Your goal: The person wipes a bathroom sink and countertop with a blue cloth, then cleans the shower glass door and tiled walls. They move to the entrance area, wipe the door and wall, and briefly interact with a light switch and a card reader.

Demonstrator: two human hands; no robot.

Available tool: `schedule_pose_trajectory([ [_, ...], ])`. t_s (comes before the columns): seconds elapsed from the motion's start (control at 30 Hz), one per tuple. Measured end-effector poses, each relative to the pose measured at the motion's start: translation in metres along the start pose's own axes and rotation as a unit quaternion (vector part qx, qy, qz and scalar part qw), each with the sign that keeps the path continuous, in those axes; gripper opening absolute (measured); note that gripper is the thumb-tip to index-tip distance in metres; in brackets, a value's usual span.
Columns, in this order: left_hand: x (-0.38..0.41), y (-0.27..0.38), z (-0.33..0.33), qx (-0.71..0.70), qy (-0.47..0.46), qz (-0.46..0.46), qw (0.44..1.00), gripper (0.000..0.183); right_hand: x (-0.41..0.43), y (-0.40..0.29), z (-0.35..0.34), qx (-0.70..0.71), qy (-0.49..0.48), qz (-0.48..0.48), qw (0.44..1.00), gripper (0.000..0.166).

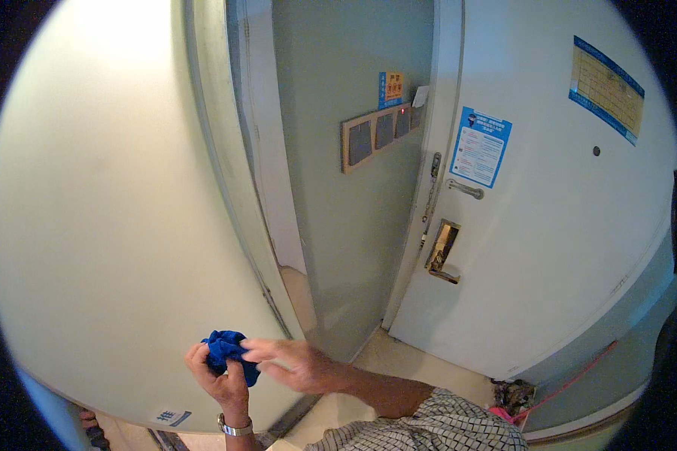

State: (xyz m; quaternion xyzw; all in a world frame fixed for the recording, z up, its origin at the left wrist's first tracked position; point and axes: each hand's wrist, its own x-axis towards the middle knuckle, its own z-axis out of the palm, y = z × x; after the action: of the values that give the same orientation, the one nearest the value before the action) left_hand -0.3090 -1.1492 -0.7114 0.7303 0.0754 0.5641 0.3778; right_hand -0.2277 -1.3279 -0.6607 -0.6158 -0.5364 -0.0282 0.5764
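Observation:
My left hand (220, 383) grips a bunched dark blue cloth (224, 348), with the thumb and fingers wrapped around it. A metal-banded watch (234, 425) sits on that wrist. Reaching in from the right, my right hand (293, 363) is slightly blurred, its thumb and fingers spread apart. Its fingertips overlap the cloth's right side; whether they press on it is unclear. Both hands are in front of a large pale door panel (118, 237), low in the view.
A grey-green wall (355, 225) carries framed switches (360, 144). To the right stands a white door (519, 270) with a handle (465, 189), a brass lock plate (443, 248) and posters. A pink-handled object (570, 377) leans near a cluttered bundle (513, 394) on the floor.

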Motion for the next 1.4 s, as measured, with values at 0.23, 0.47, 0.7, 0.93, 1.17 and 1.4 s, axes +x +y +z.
schedule_pose_trajectory([
  [0.23, 0.0, 0.009, 0.014, 0.087, 0.035, 0.009, 0.996, 0.04, 0.033, 0.023, -0.138, -0.14, 0.259, -0.021, 0.955, 0.065],
  [0.47, -0.001, 0.024, 0.037, 0.142, 0.115, -0.046, 0.982, 0.039, 0.07, 0.047, -0.229, -0.19, 0.236, -0.007, 0.953, 0.077],
  [0.7, 0.004, 0.043, 0.055, 0.195, 0.149, -0.059, 0.967, 0.039, 0.088, 0.066, -0.261, -0.215, 0.177, -0.02, 0.96, 0.079],
  [0.93, 0.005, 0.037, 0.06, 0.155, 0.166, -0.082, 0.97, 0.035, 0.092, 0.075, -0.268, -0.213, 0.148, -0.023, 0.966, 0.077],
  [1.17, 0.005, 0.031, 0.055, 0.172, 0.161, -0.083, 0.968, 0.035, 0.094, 0.059, -0.257, -0.187, 0.162, -0.089, 0.965, 0.075],
  [1.4, 0.006, 0.029, 0.055, 0.167, 0.152, -0.081, 0.971, 0.035, 0.1, 0.066, -0.248, -0.189, 0.171, -0.103, 0.962, 0.073],
])
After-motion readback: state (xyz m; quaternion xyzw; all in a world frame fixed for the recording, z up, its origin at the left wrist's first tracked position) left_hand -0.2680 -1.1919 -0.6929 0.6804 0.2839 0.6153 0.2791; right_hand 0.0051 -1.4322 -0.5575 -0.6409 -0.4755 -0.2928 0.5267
